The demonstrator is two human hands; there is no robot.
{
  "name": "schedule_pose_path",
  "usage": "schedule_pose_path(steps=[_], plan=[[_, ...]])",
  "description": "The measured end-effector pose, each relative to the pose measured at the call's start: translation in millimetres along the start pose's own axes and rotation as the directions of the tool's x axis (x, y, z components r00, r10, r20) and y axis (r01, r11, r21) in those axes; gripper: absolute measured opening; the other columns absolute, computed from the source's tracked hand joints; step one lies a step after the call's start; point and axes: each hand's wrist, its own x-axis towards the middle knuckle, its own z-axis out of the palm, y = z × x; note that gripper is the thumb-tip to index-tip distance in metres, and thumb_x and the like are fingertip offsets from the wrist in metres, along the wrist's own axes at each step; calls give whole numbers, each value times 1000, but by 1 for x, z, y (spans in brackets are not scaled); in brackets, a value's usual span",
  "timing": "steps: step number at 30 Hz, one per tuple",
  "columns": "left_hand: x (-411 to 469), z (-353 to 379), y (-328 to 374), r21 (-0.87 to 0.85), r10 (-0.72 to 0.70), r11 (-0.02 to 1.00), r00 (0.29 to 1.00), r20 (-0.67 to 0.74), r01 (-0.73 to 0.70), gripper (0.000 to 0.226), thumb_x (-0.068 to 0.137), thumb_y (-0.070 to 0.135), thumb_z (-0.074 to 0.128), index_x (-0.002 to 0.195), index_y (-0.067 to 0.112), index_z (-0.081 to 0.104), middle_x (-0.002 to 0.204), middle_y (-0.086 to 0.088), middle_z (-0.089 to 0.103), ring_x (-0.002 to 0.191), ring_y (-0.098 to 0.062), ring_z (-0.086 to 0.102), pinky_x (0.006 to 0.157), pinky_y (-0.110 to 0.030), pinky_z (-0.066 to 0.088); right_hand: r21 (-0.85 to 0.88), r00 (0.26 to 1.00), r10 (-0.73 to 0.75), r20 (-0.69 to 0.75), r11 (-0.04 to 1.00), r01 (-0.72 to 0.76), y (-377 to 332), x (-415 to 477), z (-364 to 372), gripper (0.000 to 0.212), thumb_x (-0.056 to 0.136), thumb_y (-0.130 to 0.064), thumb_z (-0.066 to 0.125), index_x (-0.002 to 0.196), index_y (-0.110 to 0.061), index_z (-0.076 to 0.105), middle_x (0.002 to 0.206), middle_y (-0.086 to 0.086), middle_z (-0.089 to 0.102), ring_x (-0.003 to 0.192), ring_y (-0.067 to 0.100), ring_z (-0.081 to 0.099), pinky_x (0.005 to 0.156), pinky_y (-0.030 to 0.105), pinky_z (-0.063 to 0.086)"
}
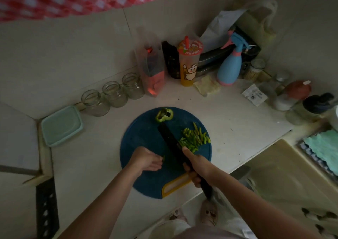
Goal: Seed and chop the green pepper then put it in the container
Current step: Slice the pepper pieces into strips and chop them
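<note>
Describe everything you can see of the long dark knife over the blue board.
The long dark knife has a matte black blade and dark handle. The right hand grips the handle, one finger reaching onto the blade. It slants over the round blue cutting board, tip toward the hollow green pepper top, with green pepper strips along its right side.

No word, brand or number reads clearly anywhere — dim light, soft focus.

Drink cup (pixel 188 65), back of the desk (pixel 237 121): sealed top carries a red band with pale characters around its edge, too blurred to make out. On the cup wall, a printed cartoon mascot, white and round-headed, holding a stick-like thing; no legible lettering beside it.

White sachet (pixel 254 97), right side of the desk: dark printed lines and a small round mark, too small to read.

Dark bottle (pixel 172 61) beside the cup — faint specks of print, illegible.
</note>
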Motion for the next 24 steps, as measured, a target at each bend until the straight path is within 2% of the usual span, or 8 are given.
schedule_pose_path(steps=[5, 7, 9, 12, 15, 17, 20, 24], plan=[[-1, 19, 18, -123, 114, 986, 993, 27, -109, 30, 87, 0, 62, 116, -8, 56, 86, -14, 66, 76, -19, 65, 63, -19, 57, 138, 998, -14, 56, 990, 6, -13, -9, -20, 62, 88, -72, 28, 58, -19, 36, 47, -3, 27, 37, 11, 24, 40, 18, 22], [-3, 21, 27, -9, 171, 985, 985, -15, -171, 33, 90, 3, 59, 122, 1, 54, 93, -11, 65, 82, -17, 64, 72, -23, 56, 99, 997, -75, 6, 992, 74, -20, -15, -26, 62, 89, -71, 28, 57, -18, 36, 46, -2, 28, 35, 12, 26, 38, 18, 24], [-7, 17, 35, 280, 308, 924, 940, -147, -259, 35, 91, 9, 56, 126, 9, 53, 109, -11, 64, 94, -19, 62, 83, -28, 53, -134, 972, -203, -114, 973, 188, -27, -21, -33, 63, 91, -66, 30, 56, -15, 36, 45, 2, 33, 33, 14, 32, 38, 19, 28], [-26, 18, 44, 604, 635, 704, 712, -300, -373, 37, 90, 7, 52, 126, 14, 52, 123, -8, 54, 111, -22, 53, 86, -25, 43, -664, 881, -435, -186, 717, 214, -37, -28, -45, 65, 95, -59, 28, 54, -9, 36, 50, 7, 40, 46, 16, 43, 50, 25, 34], [-34, 18, 52, 703, 851, 472, 484, -206, -531, 36, 79, -3, 55, 109, 16, 60, 109, -1, 50, 107, -19, 48, 85, -22, 37, -898, 856, -504, -115, 420, 127, -42, -31, -58, 64, 92, -64, 27, 56, -13, 40, 56, 4, 42, 51, 15, 42, 53, 30, 35], [-31, 20, 56, 674, 868, 381, 495, -25, -633, 31, 78, -2, 55, 101, 19, 62, 98, 8, 52, 99, -14, 51, 88, -29, 42, -965, 860, -507, -62, 252, 78, -45, -33, -63, 60, 90, -67, 30, 59, -16, 40, 59, 1, 42, 51, 13, 41, 49, 28, 33], [-29, 32, 60, 604, 747, 408, 630, 211, -685, 20, 88, 10, 52, 99, 21, 64, 98, 10, 59, 95, -3, 55, 87, -26, 48, -992, 850, -526, -19, 114, 49, -47, -34, -65, 55, 91, -64, 35, 71, -14, 47, 62, -1, 41, 60, 18, 47, 55, 30, 39], [-15, 38, 75, 575, 703, 502, 692, 165, -647, 20, 96, 26, 48, 107, 20, 64, 103, 10, 62, 90, 0, 55, 69, -5, 41, -993, 833, -552, -35, 114, 34, -41, -35, -68, 49, 96, -54, 34, 87, -12, 57, 64, -1, 40, 64, 20, 48, 58, 30, 39]])
